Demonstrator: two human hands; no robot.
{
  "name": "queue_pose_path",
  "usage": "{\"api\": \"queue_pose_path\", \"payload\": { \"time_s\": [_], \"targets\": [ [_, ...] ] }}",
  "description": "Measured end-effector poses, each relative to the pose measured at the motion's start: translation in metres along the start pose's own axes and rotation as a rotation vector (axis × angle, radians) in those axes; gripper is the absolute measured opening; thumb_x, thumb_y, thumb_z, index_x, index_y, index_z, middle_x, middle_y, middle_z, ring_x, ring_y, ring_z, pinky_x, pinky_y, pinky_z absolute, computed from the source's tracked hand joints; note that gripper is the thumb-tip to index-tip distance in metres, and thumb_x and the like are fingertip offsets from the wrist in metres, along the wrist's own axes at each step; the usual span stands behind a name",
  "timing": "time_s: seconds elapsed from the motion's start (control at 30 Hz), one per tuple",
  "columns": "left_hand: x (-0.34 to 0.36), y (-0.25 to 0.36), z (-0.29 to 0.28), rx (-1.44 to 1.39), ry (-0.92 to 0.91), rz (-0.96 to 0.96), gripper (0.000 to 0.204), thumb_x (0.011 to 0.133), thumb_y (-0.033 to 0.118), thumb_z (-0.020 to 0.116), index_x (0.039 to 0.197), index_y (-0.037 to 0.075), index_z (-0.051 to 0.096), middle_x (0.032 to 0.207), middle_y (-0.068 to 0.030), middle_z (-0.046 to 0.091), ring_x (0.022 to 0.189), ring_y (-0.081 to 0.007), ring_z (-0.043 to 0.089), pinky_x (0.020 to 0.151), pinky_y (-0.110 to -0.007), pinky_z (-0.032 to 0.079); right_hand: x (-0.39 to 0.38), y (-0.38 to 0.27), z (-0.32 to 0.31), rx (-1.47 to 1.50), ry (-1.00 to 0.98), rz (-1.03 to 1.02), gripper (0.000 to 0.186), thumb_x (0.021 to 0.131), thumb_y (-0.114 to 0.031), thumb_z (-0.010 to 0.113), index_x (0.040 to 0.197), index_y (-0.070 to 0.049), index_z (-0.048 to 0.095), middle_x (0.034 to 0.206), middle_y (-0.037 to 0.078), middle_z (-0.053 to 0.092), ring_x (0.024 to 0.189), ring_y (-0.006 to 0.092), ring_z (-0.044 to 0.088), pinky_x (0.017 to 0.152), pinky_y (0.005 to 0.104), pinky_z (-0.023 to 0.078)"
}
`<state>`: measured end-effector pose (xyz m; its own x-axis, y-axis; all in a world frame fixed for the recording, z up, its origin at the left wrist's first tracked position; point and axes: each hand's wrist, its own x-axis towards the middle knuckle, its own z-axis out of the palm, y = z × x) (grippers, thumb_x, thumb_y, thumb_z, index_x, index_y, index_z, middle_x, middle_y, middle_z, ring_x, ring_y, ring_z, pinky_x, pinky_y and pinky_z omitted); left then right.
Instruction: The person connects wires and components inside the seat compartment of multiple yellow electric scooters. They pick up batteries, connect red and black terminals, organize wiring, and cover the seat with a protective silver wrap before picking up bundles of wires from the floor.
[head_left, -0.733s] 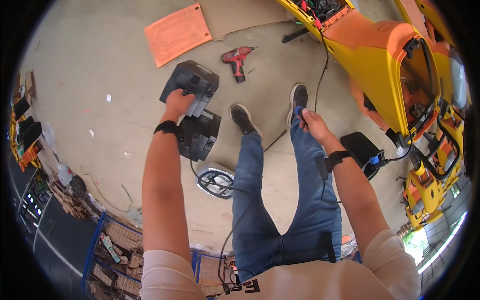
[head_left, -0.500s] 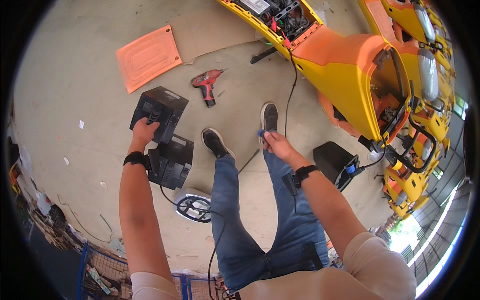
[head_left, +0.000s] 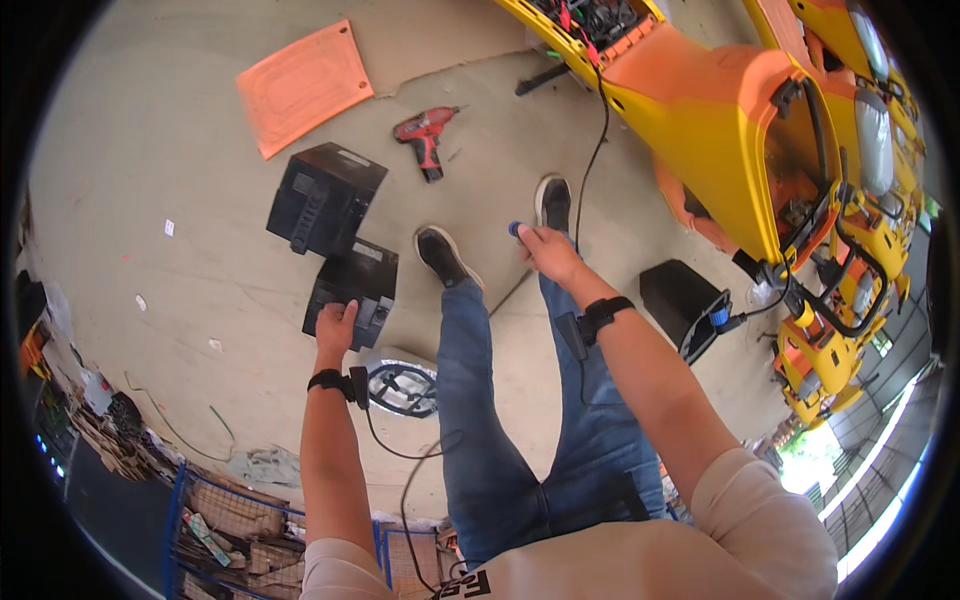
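My left hand (head_left: 337,325) is closed at the near side of a black battery pack (head_left: 358,268), where the handle would be; its fingers partly hide that part. A second black battery pack (head_left: 325,200), with a ribbed handle on its face, stands just beyond and touches or nearly touches the first. Out in front of my right leg, my right hand (head_left: 548,254) pinches a small blue-ended plug (head_left: 515,229). The rest of the plug is covered by the fingers.
A red cordless drill (head_left: 425,140) and an orange panel (head_left: 305,88) lie ahead. At the right stands a yellow-orange scooter body (head_left: 700,130) with a hanging black cable (head_left: 590,170). A black bin-like box (head_left: 680,305) and a grey-white helmet (head_left: 402,385) are near my legs.
My left hand has let go of the farther battery pack's handle and moved nearer, onto the closer pack. My right hand still holds the blue-ended plug, slightly farther forward.
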<state>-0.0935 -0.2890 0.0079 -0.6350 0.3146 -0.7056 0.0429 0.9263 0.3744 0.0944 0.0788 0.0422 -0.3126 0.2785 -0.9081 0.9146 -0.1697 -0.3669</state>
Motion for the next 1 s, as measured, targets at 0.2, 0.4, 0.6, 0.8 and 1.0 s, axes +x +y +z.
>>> {"api": "queue_pose_path", "payload": {
  "time_s": [0.2, 0.4, 0.6, 0.8, 1.0],
  "targets": [
    [0.009, 0.010, 0.005, -0.219, -0.245, -0.237, 0.046, 0.069, 0.035, 0.067, 0.084, -0.005, 0.052, 0.057, -0.0101, 0.055, 0.053, -0.0199, 0.055, 0.053, -0.030, 0.044, -0.004, 0.033, -0.017, 0.076, 0.024, 0.038, 0.049, 0.083, -0.045, 0.045, 0.086, 0.002, 0.057, 0.076, 0.014, 0.062, 0.069, 0.0223, 0.058, 0.065, 0.0314, 0.044],
    [-0.007, 0.027, 0.016, 0.184, -0.295, -0.304, 0.042, 0.075, 0.038, 0.061, 0.073, -0.003, 0.055, 0.058, -0.0094, 0.059, 0.052, -0.0148, 0.057, 0.049, -0.027, 0.045, -0.010, 0.055, -0.049, 0.005, 0.084, 0.015, 0.049, 0.082, -0.047, 0.045, 0.082, 0.001, 0.058, 0.074, 0.013, 0.062, 0.072, 0.0253, 0.058, 0.069, 0.0324, 0.044],
    [-0.067, 0.124, 0.007, -0.097, -0.229, -0.347, 0.039, 0.076, 0.035, 0.061, 0.067, -0.002, 0.056, 0.053, -0.0089, 0.056, 0.049, -0.0144, 0.053, 0.046, -0.028, 0.040, -0.028, 0.068, -0.082, 0.155, 0.165, -0.051, 0.046, 0.083, -0.045, 0.047, 0.078, -0.001, 0.058, 0.071, 0.012, 0.060, 0.071, 0.0244, 0.058, 0.068, 0.0327, 0.044],
    [-0.096, 0.197, 0.027, -0.647, -0.349, -0.389, 0.027, 0.082, 0.028, 0.059, 0.072, 0.004, 0.052, 0.061, -0.0070, 0.054, 0.055, -0.0163, 0.052, 0.054, -0.027, 0.042, -0.039, 0.079, -0.087, 0.347, 0.236, -0.072, 0.041, 0.083, -0.042, 0.050, 0.075, -0.002, 0.056, 0.065, 0.006, 0.057, 0.063, 0.0160, 0.053, 0.062, 0.0278, 0.042],
    [-0.060, 0.263, 0.093, -0.759, -0.414, -0.398, 0.028, 0.084, 0.035, 0.055, 0.076, 0.009, 0.049, 0.065, -0.0025, 0.053, 0.061, -0.0134, 0.054, 0.051, -0.023, 0.038, -0.040, 0.086, -0.092, 0.423, 0.294, -0.098, 0.039, 0.084, -0.039, 0.051, 0.070, -0.003, 0.056, 0.061, 0.004, 0.054, 0.057, 0.0143, 0.051, 0.057, 0.0272, 0.041]
  ]
}}
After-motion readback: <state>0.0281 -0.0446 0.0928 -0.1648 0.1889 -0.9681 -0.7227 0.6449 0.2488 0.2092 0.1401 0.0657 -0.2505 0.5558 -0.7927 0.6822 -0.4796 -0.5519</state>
